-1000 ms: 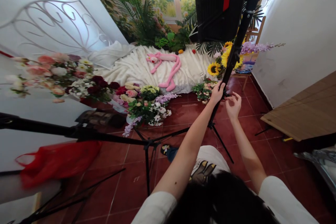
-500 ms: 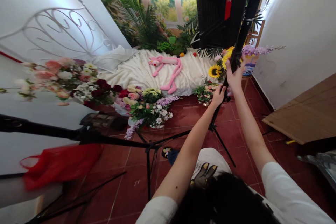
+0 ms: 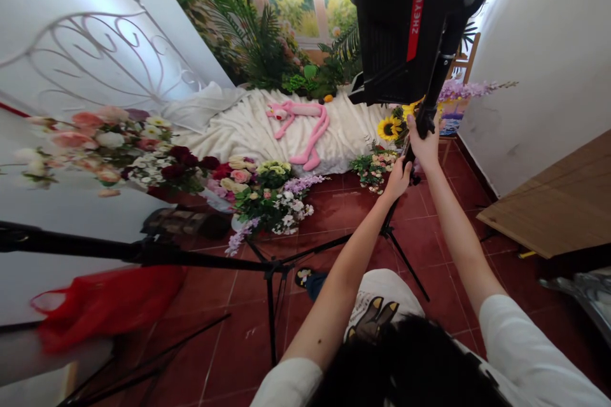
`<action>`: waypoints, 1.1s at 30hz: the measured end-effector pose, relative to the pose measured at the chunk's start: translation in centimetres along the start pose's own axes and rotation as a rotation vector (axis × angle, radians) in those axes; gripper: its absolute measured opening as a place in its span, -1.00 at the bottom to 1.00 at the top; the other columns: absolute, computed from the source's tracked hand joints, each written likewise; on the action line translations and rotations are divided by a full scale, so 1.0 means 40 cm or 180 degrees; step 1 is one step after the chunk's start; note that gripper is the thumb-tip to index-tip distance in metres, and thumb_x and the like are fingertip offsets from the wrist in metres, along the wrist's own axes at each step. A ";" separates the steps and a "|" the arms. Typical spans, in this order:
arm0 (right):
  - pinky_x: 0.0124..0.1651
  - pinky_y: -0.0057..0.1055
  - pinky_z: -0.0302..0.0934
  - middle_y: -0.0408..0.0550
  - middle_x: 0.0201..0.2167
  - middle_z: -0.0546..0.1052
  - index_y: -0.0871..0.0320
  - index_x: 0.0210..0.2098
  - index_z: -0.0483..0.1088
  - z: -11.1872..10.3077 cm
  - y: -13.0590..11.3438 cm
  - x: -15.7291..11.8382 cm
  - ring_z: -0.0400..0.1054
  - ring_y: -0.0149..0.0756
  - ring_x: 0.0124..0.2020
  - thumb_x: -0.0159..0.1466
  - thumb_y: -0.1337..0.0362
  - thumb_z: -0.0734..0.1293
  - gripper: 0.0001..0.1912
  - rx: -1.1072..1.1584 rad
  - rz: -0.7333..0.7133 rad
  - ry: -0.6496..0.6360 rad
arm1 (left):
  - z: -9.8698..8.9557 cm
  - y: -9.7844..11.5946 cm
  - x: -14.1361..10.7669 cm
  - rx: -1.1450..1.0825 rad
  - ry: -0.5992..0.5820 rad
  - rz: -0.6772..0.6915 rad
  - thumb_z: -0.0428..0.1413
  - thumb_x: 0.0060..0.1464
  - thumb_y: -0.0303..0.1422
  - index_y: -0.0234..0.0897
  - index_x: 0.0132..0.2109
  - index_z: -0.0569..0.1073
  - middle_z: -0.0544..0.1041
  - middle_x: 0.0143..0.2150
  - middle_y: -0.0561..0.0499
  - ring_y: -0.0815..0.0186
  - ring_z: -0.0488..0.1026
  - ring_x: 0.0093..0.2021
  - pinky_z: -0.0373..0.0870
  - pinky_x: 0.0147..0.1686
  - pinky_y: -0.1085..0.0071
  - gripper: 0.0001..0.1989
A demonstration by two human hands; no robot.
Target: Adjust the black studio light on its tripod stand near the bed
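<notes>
A black studio light [image 3: 389, 19] with a red ZHEYU stripe is mounted on a black light stand [image 3: 435, 79] in front of me. My right hand [image 3: 426, 147] is closed around the stand's pole, just below a black clamp knob [image 3: 426, 122]. Lower down the same pole, my left hand [image 3: 398, 179] wraps around it. The thumb side of each hand faces up, and parts of the fingers are hidden behind the pole. Below my hands, the stand's spread legs [image 3: 405, 261] rest on the red tiled floor [image 3: 324, 216].
A second black stand [image 3: 191, 254] slants across the left, its legs near my foot. Beyond are flower bunches [image 3: 267, 197], a pink plush toy [image 3: 305, 111] on a white blanket [image 3: 229, 121], and sunflowers [image 3: 389, 128]. A red bag [image 3: 109, 299] lies left; a wooden board [image 3: 554, 203] leans right.
The studio light and the upper pole have come down, closer to my hands. My right hand has shifted slightly lower and left; both hands keep their hold on the pole.
</notes>
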State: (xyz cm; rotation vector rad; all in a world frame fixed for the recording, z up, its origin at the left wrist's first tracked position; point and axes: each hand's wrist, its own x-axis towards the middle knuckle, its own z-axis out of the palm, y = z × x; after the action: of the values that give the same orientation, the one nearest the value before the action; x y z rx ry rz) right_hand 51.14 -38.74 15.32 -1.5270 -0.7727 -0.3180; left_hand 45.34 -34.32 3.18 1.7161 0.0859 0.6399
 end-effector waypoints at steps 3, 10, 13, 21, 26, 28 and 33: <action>0.04 -0.18 0.41 0.04 -0.08 0.50 0.09 0.09 0.28 0.008 0.005 -0.021 0.45 -0.18 0.02 0.28 -0.22 0.27 -0.39 -0.0191 -0.0013 0.0234 | -0.002 0.000 -0.001 -0.0019 -0.0076 0.0070 0.05 0.20 -0.03 -0.32 0.11 0.30 0.44 0.08 -0.24 0.12 0.39 0.11 0.27 0.19 0.16 -0.49; 0.01 -0.24 0.40 0.05 -0.09 0.52 0.09 0.16 0.25 -0.003 0.035 -0.068 0.46 -0.21 -0.06 0.26 -0.21 0.30 -0.34 -0.0213 0.0124 0.0017 | 0.001 -0.021 0.002 -0.0029 -0.0028 0.0211 0.14 0.13 -0.24 -0.33 0.12 0.27 0.43 0.09 -0.25 0.09 0.39 0.14 0.29 0.21 0.10 -0.53; -0.04 -0.24 0.42 0.06 -0.16 0.53 0.13 0.15 0.25 0.001 0.057 -0.103 0.48 -0.18 -0.10 0.23 -0.24 0.30 -0.29 -0.0243 0.0320 0.0050 | 0.005 -0.036 0.007 -0.0138 -0.0066 0.0230 0.16 0.07 -0.37 -0.33 0.12 0.28 0.43 0.11 -0.24 0.08 0.39 0.16 0.29 0.23 0.08 -0.53; -0.10 -0.24 0.43 0.05 -0.20 0.54 0.11 0.07 0.24 0.011 0.088 -0.146 0.50 -0.17 -0.18 0.22 -0.23 0.33 -0.35 -0.0173 0.0582 0.0189 | 0.007 -0.050 0.006 -0.0222 -0.0068 0.0220 0.15 0.03 -0.48 -0.30 0.18 0.29 0.43 0.15 -0.20 0.10 0.39 0.20 0.26 0.30 0.05 -0.47; -0.01 -0.18 0.40 0.04 -0.20 0.53 0.09 0.00 0.26 0.000 0.097 -0.149 0.48 -0.15 -0.10 0.22 -0.22 0.33 -0.41 -0.0113 0.0484 0.0067 | 0.004 -0.052 0.001 -0.0163 -0.0061 0.0275 0.11 0.04 -0.49 -0.29 0.20 0.26 0.43 0.16 -0.22 0.09 0.41 0.18 0.32 0.25 0.03 -0.45; 0.01 -0.17 0.39 0.03 -0.22 0.53 0.10 -0.02 0.26 -0.001 0.099 -0.153 0.47 -0.13 -0.08 0.21 -0.22 0.33 -0.42 -0.0132 0.0469 0.0079 | 0.004 -0.054 0.001 -0.0147 -0.0065 0.0324 0.09 0.06 -0.49 -0.29 0.21 0.25 0.43 0.17 -0.23 0.10 0.40 0.20 0.31 0.25 0.04 -0.46; 0.08 -0.07 0.35 0.04 -0.19 0.53 0.09 -0.03 0.28 -0.018 0.103 -0.171 0.45 -0.10 -0.05 0.23 -0.17 0.33 -0.47 -0.0314 0.0478 -0.0080 | 0.010 -0.059 0.004 -0.0107 0.0028 0.0458 0.06 0.14 -0.43 -0.30 0.20 0.28 0.43 0.17 -0.25 0.11 0.35 0.25 0.25 0.31 0.03 -0.54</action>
State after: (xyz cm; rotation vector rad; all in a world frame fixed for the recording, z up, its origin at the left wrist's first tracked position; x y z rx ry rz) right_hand 48.94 -41.06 7.98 -1.6748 -0.6657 -0.2284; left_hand 46.33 -34.01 1.01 1.6975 -0.0426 0.7510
